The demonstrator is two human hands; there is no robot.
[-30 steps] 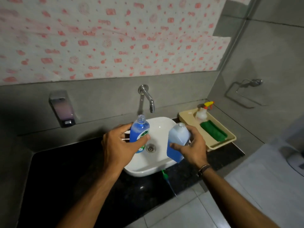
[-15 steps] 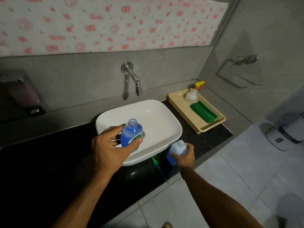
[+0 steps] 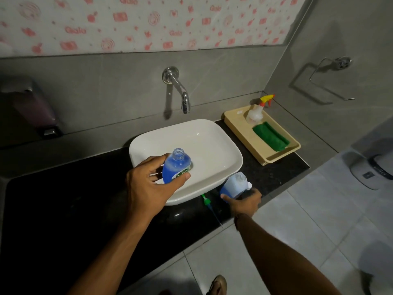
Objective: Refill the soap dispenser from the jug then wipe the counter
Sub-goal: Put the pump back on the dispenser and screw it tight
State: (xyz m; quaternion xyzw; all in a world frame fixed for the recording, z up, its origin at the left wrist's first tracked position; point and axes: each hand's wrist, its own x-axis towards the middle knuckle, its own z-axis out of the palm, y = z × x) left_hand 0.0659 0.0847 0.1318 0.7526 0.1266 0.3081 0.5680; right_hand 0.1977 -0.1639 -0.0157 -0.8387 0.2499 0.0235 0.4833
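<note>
1. A bathroom corner: grey tiled walls, patterned paper with red marks across the top of the frame, and a black stone desk (image 3: 63, 209) filling the lower left.
2. At the far left, a wall-mounted dispenser (image 3: 34, 107) sits in shadow, blurred.
3. In the centre, a white basin (image 3: 212, 150) stands on the desk under a chrome tap (image 3: 178, 88).
4. The left hand (image 3: 148, 188) is wrapped around the soap dispenser (image 3: 175, 167), an uncapped bottle of blue liquid, tilted over the basin's near left part.
5. A green pump head (image 3: 206, 201) with its tube lies on the desk just in front of the basin.
6. To its right, the right hand (image 3: 244, 202) grips the blue jug (image 3: 234, 186), which is at the desk's front edge, beside the basin's near right corner; its mouth is uncapped.
7. At upper right, a beige tray (image 3: 240, 126) holds a spray bottle (image 3: 256, 112) and a green cloth (image 3: 271, 136).
8. A towel ring (image 3: 327, 81) hangs on the right wall, above pale floor tiles (image 3: 319, 220).
</note>
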